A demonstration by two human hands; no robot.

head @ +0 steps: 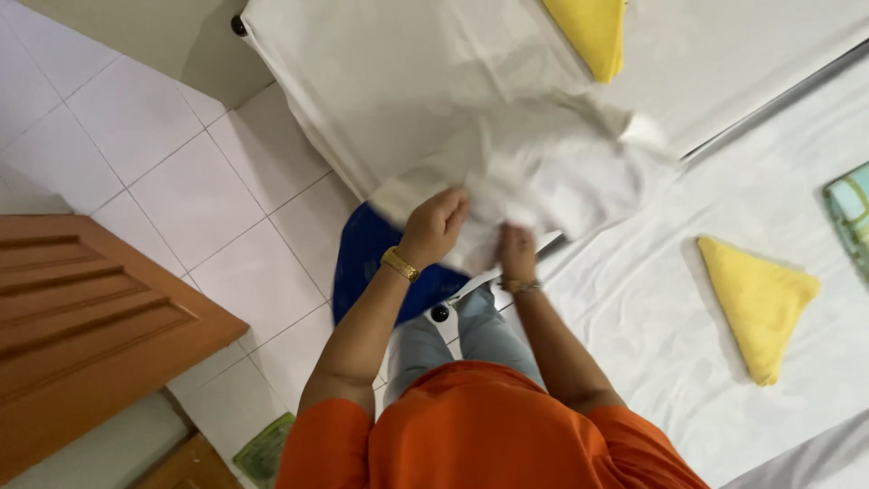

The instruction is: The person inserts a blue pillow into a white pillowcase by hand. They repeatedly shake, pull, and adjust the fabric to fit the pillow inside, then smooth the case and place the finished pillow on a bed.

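My left hand [434, 225], with a gold watch on its wrist, is closed on a crumpled white cloth [552, 172] held up in front of me. My right hand [516, 254], wearing a bracelet, grips the same cloth from below, close beside the left. The cloth hangs bunched over the gap between two white-sheeted beds and is blurred. A blue fabric item [362, 263] lies on the floor under my left hand.
A bed with a white sheet [389, 81] is ahead, another [652, 344] to the right. Folded yellow triangular towels lie on each [756, 303] [593, 32]. A teal checked item [851, 213] is at the right edge. A wooden door [90, 317], white tiled floor [181, 181] and green mat [262, 448] are to the left.
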